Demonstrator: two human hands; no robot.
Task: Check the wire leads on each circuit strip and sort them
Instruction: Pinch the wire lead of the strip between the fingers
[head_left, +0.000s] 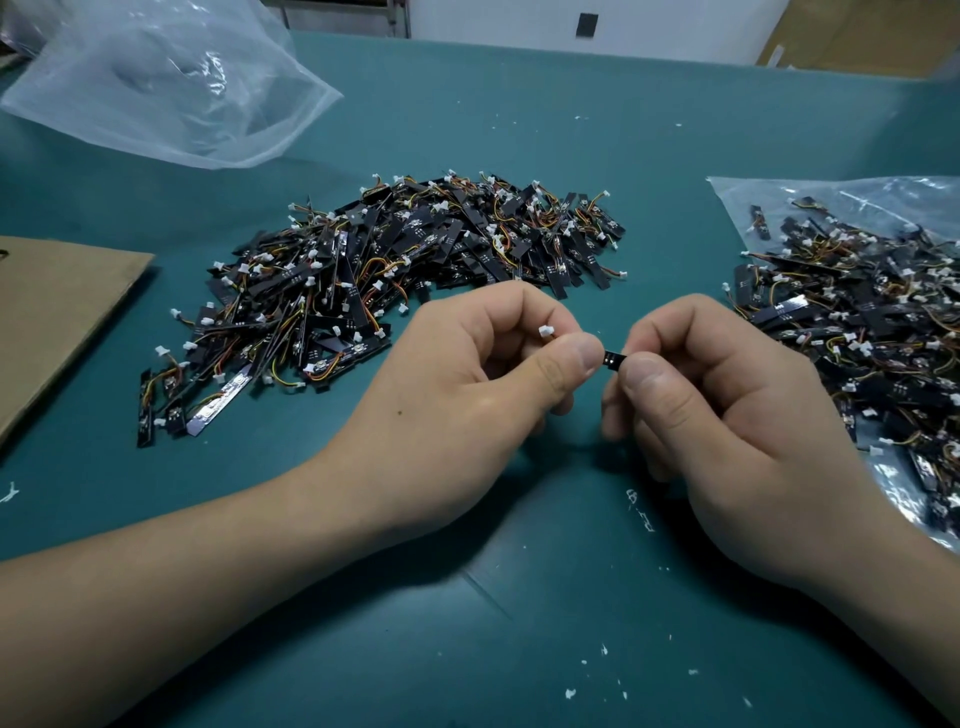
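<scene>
Two hands over the green mat (519, 130). Left hand (467, 384) and right hand (727, 405) each pinched one end of a single circuit strip (612, 359), thumbs on top, fingers curled under; its one white connector (545, 330) stuck up at the left fingers. Two heaps of strips: one loose pile (405, 270) behind the hands, one on a clear bag (857, 332) at right. One empty bag (171, 88) far left, one cardboard sheet (57, 312) at left edge.

Left hand (467, 379) and right hand (727, 405) curl fingers (519, 306) (thumbs nearly touching).
</scene>
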